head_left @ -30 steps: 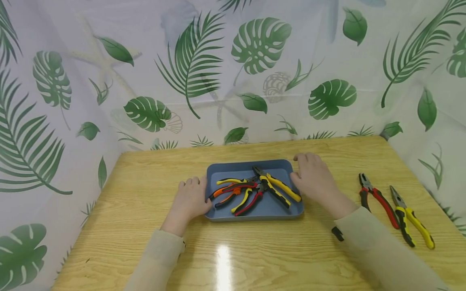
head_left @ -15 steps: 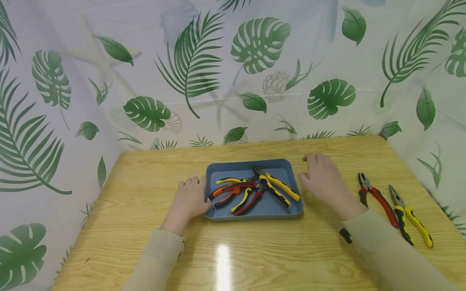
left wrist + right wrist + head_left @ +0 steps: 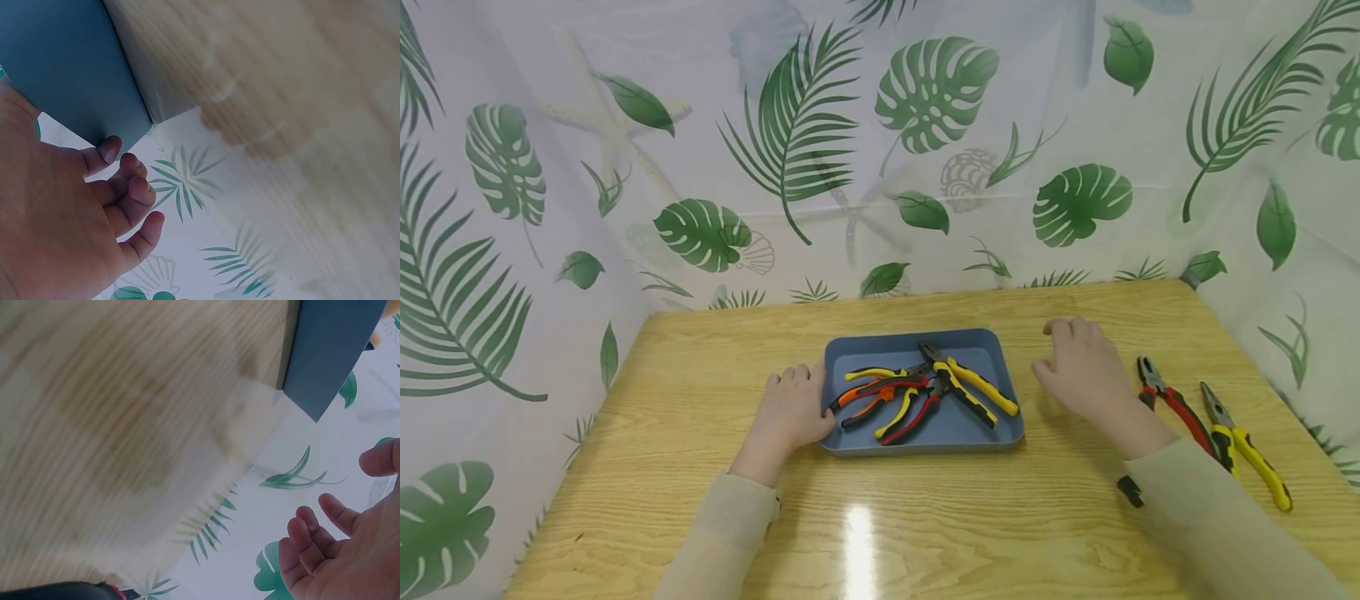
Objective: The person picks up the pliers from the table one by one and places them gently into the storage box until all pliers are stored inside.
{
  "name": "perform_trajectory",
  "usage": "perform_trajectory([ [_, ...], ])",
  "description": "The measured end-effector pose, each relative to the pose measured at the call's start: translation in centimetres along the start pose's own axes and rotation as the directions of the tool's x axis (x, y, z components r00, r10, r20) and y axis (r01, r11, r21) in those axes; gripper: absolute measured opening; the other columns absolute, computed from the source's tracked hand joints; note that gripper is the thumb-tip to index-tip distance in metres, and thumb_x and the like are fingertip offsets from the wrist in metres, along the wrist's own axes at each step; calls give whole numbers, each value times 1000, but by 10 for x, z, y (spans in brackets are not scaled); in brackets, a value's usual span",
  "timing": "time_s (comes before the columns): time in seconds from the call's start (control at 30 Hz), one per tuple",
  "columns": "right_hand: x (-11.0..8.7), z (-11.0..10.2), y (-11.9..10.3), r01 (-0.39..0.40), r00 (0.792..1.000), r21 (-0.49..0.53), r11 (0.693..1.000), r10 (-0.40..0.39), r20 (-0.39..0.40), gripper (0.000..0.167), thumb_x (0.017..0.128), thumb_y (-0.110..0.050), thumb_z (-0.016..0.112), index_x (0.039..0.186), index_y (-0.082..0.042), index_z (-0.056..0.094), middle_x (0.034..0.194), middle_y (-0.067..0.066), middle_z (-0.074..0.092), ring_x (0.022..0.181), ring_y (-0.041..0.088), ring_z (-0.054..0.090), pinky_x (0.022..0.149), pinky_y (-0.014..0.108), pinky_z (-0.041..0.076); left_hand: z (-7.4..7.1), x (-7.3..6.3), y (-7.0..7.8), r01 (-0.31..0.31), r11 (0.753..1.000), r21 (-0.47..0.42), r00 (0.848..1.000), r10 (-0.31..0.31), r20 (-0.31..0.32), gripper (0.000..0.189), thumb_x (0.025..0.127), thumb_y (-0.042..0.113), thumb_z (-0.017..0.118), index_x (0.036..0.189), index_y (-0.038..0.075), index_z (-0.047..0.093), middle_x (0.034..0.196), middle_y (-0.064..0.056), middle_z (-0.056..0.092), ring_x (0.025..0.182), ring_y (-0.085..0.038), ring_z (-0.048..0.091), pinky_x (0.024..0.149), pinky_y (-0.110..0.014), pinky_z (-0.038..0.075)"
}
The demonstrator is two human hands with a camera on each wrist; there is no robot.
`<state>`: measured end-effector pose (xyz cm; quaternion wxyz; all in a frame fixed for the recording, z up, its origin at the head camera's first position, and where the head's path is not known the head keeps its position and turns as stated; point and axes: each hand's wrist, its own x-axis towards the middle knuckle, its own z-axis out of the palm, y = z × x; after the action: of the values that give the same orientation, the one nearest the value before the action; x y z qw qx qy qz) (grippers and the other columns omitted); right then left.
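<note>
A shallow blue-grey tray [image 3: 917, 446] stands mid-table, holding several pliers. Yellow-and-black pliers [image 3: 976, 392] lie at its right, red-and-black pliers [image 3: 912, 421] in the middle and orange-handled pliers [image 3: 865, 408] at the left, partly overlapping. My left hand [image 3: 786, 408] holds the tray's left end, thumb at the rim; in the left wrist view an index fingertip [image 3: 111, 147] touches the outer wall. My right hand [image 3: 1086, 371] is apart from the tray, to its right, holding nothing, its fingers [image 3: 300, 544] loosely bent.
Red-handled combination pliers [image 3: 1183, 412] and yellow-handled long-nose pliers [image 3: 1255, 458] lie on the table's right side. A black handle end [image 3: 1129, 492] shows from under the right sleeve. A leaf-print cloth [image 3: 850, 167] stands behind the wooden table [image 3: 700, 350].
My right hand has come off the tray's right end and moved right, its sleeve now covering more of the red-handled pliers. The left hand and the tray stay put.
</note>
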<state>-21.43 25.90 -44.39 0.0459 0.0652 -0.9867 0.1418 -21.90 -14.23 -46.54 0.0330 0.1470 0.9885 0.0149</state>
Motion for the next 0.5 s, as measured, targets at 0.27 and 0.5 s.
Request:
perform_trajectory([
  [0.27,-4,-2,6,-2,1000,-13,1000,1,-22,54,100,-27,54,138,11,50,131,37,52,123,55,48,101,66,43,0,0,0,0,1000,-2,1000,0,1,62,95,33,70,145,3,52,131,-21,62,123,-39,59,101,-53,45],
  [0.5,-7,-3,13,5,999,-33,999,-6,-38,54,100,-27,53,138,11,49,131,38,51,123,56,48,100,67,43,1,0,-2,-8,1000,-12,1000,8,-3,59,94,32,70,142,2,53,128,-20,63,120,-38,60,99,-52,44],
])
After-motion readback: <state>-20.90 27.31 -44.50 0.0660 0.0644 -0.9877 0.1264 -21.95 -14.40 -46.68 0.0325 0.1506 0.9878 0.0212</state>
